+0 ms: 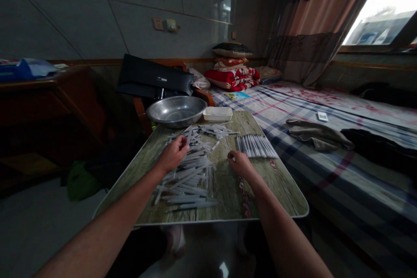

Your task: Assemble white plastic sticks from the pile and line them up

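Over the loose heap of pale pen barrels (192, 182), my left hand (175, 153) is closed with thumb and fingertips pinched on a whitish pen barrel (189, 135) that points up and away. The heap's pieces lie in many directions, some with dark ends. My right hand (241, 164) rests low at the near left corner of a neat row of pens (257, 146), fingers curled in. Whether it holds anything is hidden. A red and white patterned strip of cloth (244, 195) lies on the table, partly under my right wrist.
The wood-patterned table (224, 191) carries a steel basin (177, 110) and a white plastic tray (217, 114) at its far edge. Behind the basin leans a black monitor (153, 77). To the right is a bed with a plaid sheet (280, 108) and dark clothes (319, 134).
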`<state>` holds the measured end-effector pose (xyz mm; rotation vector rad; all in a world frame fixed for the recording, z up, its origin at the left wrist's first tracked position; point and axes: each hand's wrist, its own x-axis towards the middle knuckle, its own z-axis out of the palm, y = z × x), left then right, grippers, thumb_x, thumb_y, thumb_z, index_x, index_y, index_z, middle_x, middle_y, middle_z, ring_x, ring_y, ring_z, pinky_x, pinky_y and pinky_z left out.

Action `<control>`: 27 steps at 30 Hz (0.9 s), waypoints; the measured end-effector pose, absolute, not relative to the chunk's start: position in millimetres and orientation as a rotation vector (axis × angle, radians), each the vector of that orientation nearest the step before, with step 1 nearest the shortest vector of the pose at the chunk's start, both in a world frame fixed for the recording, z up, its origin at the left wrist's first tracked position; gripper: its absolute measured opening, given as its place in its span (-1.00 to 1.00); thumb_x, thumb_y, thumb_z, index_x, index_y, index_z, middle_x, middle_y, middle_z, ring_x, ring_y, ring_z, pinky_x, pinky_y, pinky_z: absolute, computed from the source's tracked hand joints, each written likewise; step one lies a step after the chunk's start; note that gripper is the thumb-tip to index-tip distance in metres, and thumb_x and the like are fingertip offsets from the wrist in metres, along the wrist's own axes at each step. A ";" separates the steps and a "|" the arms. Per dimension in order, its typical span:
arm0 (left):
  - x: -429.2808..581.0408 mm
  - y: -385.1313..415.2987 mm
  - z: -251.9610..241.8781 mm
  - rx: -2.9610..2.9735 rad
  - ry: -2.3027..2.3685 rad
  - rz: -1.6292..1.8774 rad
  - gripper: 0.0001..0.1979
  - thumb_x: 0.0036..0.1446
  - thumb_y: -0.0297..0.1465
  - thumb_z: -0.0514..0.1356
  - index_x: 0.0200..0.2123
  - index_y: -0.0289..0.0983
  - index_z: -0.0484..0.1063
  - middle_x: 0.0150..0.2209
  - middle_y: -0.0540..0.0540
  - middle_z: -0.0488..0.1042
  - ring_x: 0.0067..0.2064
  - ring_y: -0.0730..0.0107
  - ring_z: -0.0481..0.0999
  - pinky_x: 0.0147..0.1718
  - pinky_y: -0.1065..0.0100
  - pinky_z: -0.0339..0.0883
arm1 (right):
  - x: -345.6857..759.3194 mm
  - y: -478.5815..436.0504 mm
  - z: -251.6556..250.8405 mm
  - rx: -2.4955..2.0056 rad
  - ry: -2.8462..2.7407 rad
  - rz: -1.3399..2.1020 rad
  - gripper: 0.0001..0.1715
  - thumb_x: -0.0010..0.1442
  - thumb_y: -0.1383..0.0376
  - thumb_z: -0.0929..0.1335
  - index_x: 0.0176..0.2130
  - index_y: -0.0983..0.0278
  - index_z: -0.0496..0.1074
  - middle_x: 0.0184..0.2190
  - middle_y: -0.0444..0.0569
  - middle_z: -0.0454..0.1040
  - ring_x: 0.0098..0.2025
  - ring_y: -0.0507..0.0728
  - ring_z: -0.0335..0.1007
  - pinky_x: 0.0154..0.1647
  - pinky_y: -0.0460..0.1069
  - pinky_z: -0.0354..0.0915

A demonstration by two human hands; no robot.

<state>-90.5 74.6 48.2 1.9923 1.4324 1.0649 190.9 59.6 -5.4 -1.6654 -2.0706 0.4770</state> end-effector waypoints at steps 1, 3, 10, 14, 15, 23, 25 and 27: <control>-87.2 71.0 49.4 1.878 1.365 1.088 -0.79 0.06 -0.26 0.12 -0.25 -0.24 0.31 -0.47 0.00 0.47 -0.46 0.37 0.42 -0.45 0.37 0.24 | 189.8 59.3 -5.9 -1.661 -2.068 0.473 -0.78 0.11 0.45 0.28 -0.24 0.34 0.49 -0.22 0.09 0.55 -0.14 0.13 0.44 -0.11 -0.08 0.21; -80.0 63.7 51.0 1.683 1.273 1.135 -0.76 0.06 -0.25 0.12 -0.23 -0.24 0.25 -0.53 0.04 0.44 -0.55 0.43 0.34 -0.53 0.41 0.19 | 188.0 58.9 -7.5 -1.651 -2.067 0.460 -0.76 0.11 0.46 0.28 -0.23 0.34 0.48 -0.22 0.10 0.55 -0.14 0.14 0.44 -0.10 -0.07 0.21; -71.4 43.0 43.9 1.427 1.259 1.381 -0.69 0.02 -0.26 0.21 -0.17 -0.27 0.32 -0.56 0.08 0.37 -0.55 0.49 0.28 -0.53 0.45 0.11 | 184.9 57.8 -11.0 -1.650 -2.056 0.442 -0.77 0.11 0.46 0.28 -0.23 0.32 0.46 -0.20 0.08 0.53 -0.13 0.13 0.42 -0.08 -0.07 0.21; -78.9 39.8 36.2 1.250 1.294 1.526 -0.67 -0.05 -0.24 0.26 -0.21 -0.28 0.42 -0.54 0.08 0.33 -0.52 0.50 0.26 -0.55 0.46 0.10 | 174.6 50.6 2.0 -1.555 -2.123 0.443 -0.77 0.13 0.43 0.29 -0.20 0.32 0.47 -0.20 0.06 0.52 -0.14 0.13 0.42 -0.08 -0.06 0.21; -80.4 39.6 34.9 1.199 1.300 1.542 -0.66 -0.06 -0.23 0.27 -0.22 -0.28 0.44 -0.54 0.09 0.31 -0.54 0.53 0.23 -0.57 0.47 0.07 | 170.2 48.2 7.2 -1.510 -2.155 0.442 -0.76 0.14 0.42 0.29 -0.18 0.31 0.47 -0.19 0.06 0.51 -0.14 0.13 0.42 -0.08 -0.06 0.21; -83.8 37.9 31.4 1.009 1.239 1.538 -0.66 -0.09 -0.27 0.27 -0.22 -0.31 0.47 -0.51 0.08 0.30 -0.59 0.63 0.15 -0.64 0.53 0.01 | 124.3 43.9 21.3 -1.281 -2.407 0.326 -0.71 0.21 0.44 0.27 -0.10 0.28 0.48 -0.12 0.04 0.46 -0.07 0.13 0.30 0.04 0.02 0.16; -84.4 36.9 31.6 1.007 1.218 1.542 -0.66 -0.09 -0.28 0.26 -0.22 -0.31 0.47 -0.49 0.07 0.32 -0.59 0.64 0.16 -0.64 0.54 0.02 | 114.7 44.1 15.7 -1.291 -2.436 0.272 -0.69 0.22 0.43 0.28 -0.08 0.26 0.49 -0.10 0.05 0.43 -0.08 0.14 0.26 0.03 0.03 0.16; -84.8 35.9 31.8 1.012 1.204 1.559 -0.68 -0.08 -0.29 0.26 -0.22 -0.32 0.47 -0.48 0.06 0.34 -0.58 0.63 0.17 -0.64 0.54 0.03 | 106.3 43.5 11.0 -1.317 -2.444 0.230 -0.68 0.23 0.41 0.27 -0.06 0.22 0.49 -0.09 0.05 0.40 -0.06 0.16 0.23 0.02 0.04 0.17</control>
